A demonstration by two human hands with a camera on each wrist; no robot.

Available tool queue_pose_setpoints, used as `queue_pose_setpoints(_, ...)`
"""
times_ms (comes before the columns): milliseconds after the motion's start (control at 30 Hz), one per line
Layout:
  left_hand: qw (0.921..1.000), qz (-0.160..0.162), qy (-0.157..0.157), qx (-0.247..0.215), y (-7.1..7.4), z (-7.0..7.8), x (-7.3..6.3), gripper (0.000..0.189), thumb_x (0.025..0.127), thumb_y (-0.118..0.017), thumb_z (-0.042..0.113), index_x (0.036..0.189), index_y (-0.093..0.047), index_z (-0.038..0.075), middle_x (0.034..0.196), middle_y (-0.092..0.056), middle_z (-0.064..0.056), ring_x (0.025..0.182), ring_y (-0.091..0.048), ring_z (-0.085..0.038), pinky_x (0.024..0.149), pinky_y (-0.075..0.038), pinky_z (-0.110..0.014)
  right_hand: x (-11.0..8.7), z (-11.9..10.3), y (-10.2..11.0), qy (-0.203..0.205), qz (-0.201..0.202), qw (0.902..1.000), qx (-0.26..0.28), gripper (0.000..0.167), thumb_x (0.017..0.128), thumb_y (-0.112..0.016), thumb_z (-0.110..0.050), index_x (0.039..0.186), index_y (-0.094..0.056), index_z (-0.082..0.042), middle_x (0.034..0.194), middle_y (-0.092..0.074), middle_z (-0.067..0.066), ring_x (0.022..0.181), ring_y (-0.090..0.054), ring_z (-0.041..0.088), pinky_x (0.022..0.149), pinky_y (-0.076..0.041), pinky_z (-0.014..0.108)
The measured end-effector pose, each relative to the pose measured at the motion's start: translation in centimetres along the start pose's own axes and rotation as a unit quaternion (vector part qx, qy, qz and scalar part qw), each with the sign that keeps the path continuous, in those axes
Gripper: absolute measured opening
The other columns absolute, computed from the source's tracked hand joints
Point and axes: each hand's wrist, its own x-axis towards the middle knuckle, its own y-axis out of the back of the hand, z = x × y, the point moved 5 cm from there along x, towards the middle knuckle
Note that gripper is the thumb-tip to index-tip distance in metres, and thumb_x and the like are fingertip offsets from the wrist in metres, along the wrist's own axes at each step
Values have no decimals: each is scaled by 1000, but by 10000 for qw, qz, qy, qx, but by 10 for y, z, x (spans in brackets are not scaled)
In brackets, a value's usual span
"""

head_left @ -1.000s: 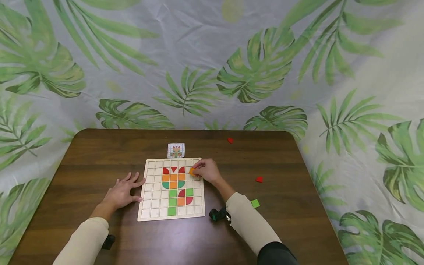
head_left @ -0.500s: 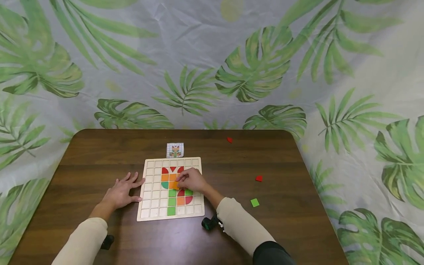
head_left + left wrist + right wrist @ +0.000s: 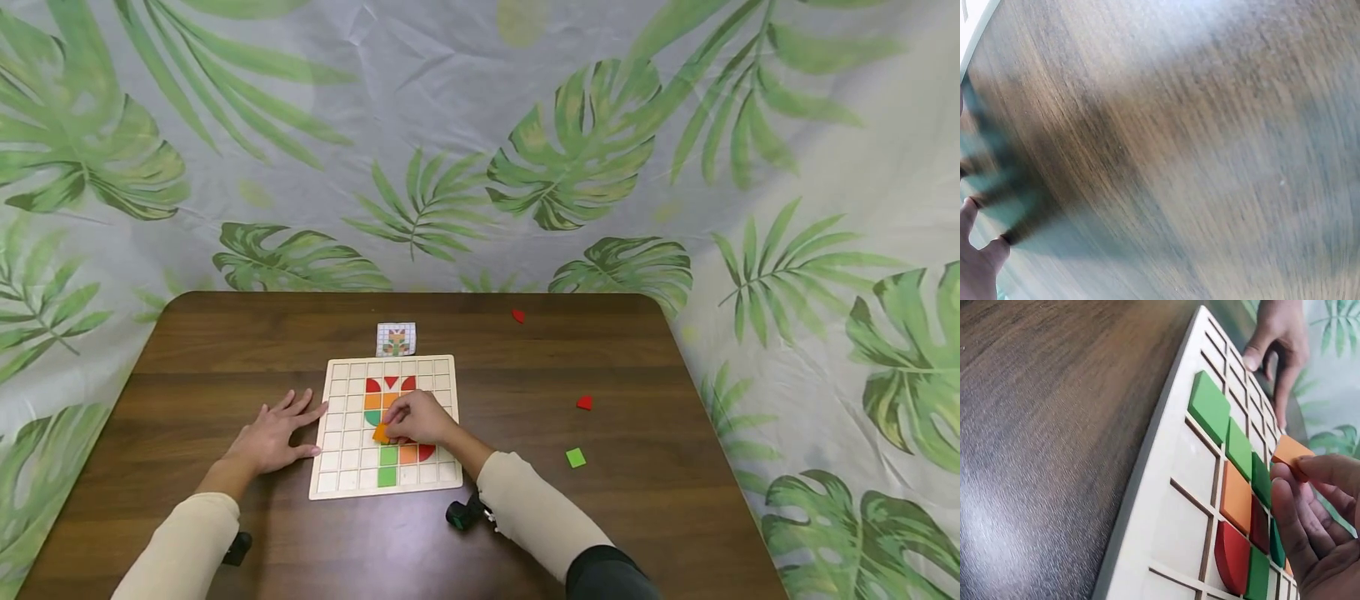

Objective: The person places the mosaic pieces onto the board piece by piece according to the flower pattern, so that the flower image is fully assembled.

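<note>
My right hand (image 3: pixel 420 419) pinches an orange square tile (image 3: pixel 381 433) between thumb and fingers over the middle of a wooden grid board (image 3: pixel 348 458). In the right wrist view this orange tile (image 3: pixel 1290 451) is tilted above the cells. Red, orange and green tiles lie in the grid, among them a red quarter-round (image 3: pixel 1232 557) and a light green square (image 3: pixel 1209 407). Part of the pattern is hidden under my right hand. My left hand (image 3: pixel 272 437) lies with fingers spread at the board's left edge, thumb and a fingertip right at the rim.
A small printed pattern card (image 3: pixel 396 339) lies behind the board. To the right on the table (image 3: pixel 637 517) are a red quarter-round tile (image 3: pixel 518 316), another red tile (image 3: pixel 584 402) and a green square tile (image 3: pixel 575 457). A leaf-print cloth (image 3: pixel 450 108) hangs behind.
My right hand has carried the orange tile left and nearer to me, from the board's right side to its middle. The left hand stays at the board's edge.
</note>
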Motion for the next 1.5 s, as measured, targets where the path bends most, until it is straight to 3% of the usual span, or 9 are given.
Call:
queue_pose_setpoints(200, 9999, -98, -38, 10, 1, 2, -1, 79, 84, -66, 53, 150, -37, 22, 155, -27, -20, 140, -21, -46, 97, -24, -77, 0, 1, -10, 14, -115, 9999, -58, 4, 80, -74, 2, 84, -72, 3, 64, -67, 1, 54, -66, 15, 51, -55, 24)
queue_pose_setpoints(400, 9998, -215, 36, 1, 0, 0, -2, 82, 82, -63, 60, 150, -36, 23, 156, -26, -18, 141, -20, -46, 90, -27, -80, -1, -4, -17, 298, -215, 9972, -649, 3, 79, -76, -2, 81, -74, -1, 64, -66, -2, 52, -62, 9, 51, -52, 20)
queue_pose_setpoints(600, 9997, -224, 23, -64, 1, 0, 0, 87, 78, -65, 64, 150, -37, 23, 156, -25, -18, 141, -19, -46, 91, -25, -81, 0, -7, -20, 469, -152, 9857, -1611, 4, 78, -79, -9, 78, -75, -9, 66, -65, -10, 62, -55, -3, 63, -45, 12)
queue_pose_setpoints(933, 9996, -177, -22, -237, 1, 0, 0, 87, 77, -68, 61, 148, -39, 20, 155, -25, -20, 141, -18, -48, 100, -18, -76, -3, -12, -29, 968, -321, 9627, -2507, 5, 79, -76, -13, 77, -75, -17, 66, -63, -13, 62, -52, -6, 62, -41, 8)
queue_pose_setpoints(1133, 9994, -149, -50, -304, 1, 1, -1, 86, 78, -70, 57, 148, -40, 18, 155, -26, -22, 140, -18, -49, 103, -16, -74, -4, -13, -33, 1212, -431, 9489, -2883, 5, 81, -73, -14, 81, -76, -17, 65, -63, -14, 62, -50, -8, 61, -38, 5)
queue_pose_setpoints(1500, 9992, -123, -108, -358, 2, 1, -1, 85, 79, -71, 54, 148, -39, 17, 154, -25, -24, 140, -17, -50, 104, -13, -73, -6, -17, -35, 1296, -438, 9407, -3106, 2, 82, -77, -19, 81, -76, -17, 70, -64, -14, 65, -50, -8, 60, -38, 5)
